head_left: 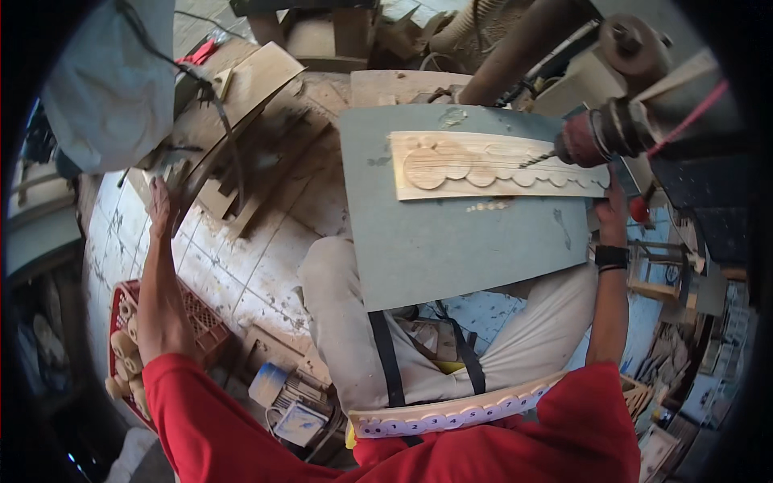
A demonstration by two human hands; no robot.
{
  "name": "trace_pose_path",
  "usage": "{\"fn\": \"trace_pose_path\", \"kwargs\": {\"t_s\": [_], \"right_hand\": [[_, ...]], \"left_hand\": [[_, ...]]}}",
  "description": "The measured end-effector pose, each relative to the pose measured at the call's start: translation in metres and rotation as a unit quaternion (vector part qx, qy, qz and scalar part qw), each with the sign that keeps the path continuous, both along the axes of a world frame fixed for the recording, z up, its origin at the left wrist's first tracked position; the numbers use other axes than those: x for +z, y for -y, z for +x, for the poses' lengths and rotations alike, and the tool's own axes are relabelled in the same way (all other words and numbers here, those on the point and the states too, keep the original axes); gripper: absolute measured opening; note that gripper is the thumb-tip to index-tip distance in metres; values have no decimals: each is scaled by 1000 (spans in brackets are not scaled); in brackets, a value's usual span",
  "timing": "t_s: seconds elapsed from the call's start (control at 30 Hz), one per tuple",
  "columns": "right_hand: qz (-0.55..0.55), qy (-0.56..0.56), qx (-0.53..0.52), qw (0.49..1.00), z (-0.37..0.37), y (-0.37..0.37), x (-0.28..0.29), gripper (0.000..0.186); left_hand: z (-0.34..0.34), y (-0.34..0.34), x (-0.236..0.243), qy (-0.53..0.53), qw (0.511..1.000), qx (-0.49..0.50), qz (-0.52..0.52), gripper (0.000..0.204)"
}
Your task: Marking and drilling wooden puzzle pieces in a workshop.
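A pale wooden board [419, 189] with rows of raised, scalloped round shapes lies across a grey-green tabletop [467, 258]. A drill bit in a chuck [584, 137] points at it from the right, its tip over the board. My right hand [612, 211] is closed at the board's right end, by the table edge; part of its fingers is hidden. Out to the left, my left hand [161, 208] reaches with stretched fingers to the near edge of a cluttered wooden bench [213, 121]. A second scalloped strip [451, 420] with printed paper circles rests across my lap.
A red crate [197, 314] with several turned wooden pieces stands at the lower left. Near it sits a small motor [290, 406] on the floor. Stacked boards [254, 173] lie under the left bench. A thick metal column [527, 48] rises behind the table.
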State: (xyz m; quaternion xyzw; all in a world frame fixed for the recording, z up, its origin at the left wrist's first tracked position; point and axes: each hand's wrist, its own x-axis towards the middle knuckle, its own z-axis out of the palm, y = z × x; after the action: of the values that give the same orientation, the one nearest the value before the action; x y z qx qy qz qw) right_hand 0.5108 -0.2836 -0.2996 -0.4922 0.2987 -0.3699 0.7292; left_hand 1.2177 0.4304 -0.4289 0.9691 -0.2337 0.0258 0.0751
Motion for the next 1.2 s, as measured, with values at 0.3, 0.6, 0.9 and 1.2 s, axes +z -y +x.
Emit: {"fn": "trace_pose_path", "kwargs": {"t_s": [0.3, 0.6, 0.9, 1.2], "right_hand": [[20, -29, -41, 999, 43, 5, -21, 31], [-145, -126, 7, 981, 4, 81, -20, 36], [-100, 47, 50, 993, 98, -36, 19, 25], [68, 11, -36, 997, 121, -64, 75, 23]], "left_hand": [[-64, 28, 77, 110, 985, 130, -20, 90], [-358, 254, 201, 2, 859, -329, -393, 70], [-307, 294, 232, -21, 875, -430, -220, 69], [-279, 313, 253, -27, 872, -457, -174, 67]]}}
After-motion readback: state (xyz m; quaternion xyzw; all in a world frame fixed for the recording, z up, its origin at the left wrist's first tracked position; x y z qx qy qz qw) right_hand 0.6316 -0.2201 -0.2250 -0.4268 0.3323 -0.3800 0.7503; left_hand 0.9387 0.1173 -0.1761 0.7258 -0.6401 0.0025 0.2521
